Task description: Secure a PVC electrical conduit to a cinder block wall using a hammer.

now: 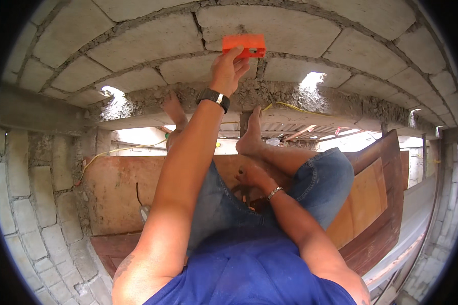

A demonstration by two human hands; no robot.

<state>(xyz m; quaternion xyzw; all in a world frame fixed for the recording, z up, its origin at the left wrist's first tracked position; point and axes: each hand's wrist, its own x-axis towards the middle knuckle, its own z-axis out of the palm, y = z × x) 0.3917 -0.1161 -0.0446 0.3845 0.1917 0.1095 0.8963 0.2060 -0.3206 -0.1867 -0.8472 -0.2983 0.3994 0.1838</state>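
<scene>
An orange plastic electrical utility box point(245, 40), rectangular with cut-outs in its side, is up against the concrete block wall point(269, 25) in front of me. My left hand point(230, 68) grips the box from below, its arm stretched out and a dark watch on the wrist. Low down between my legs is my right hand point(255, 176), its fingers curled together. Whatever they hold, if anything, is too small to make out. Just below that hand lie some small dark and orange items point(248, 200), partly in shadow.
I sit barefoot on brown wooden boards point(119, 185). My feet touch a rough concrete ledge point(336, 104) with broken holes letting light through. A yellow cord point(295, 108) runs along it. Block walls rise on both sides. A dark wooden panel point(394, 178) slants at right.
</scene>
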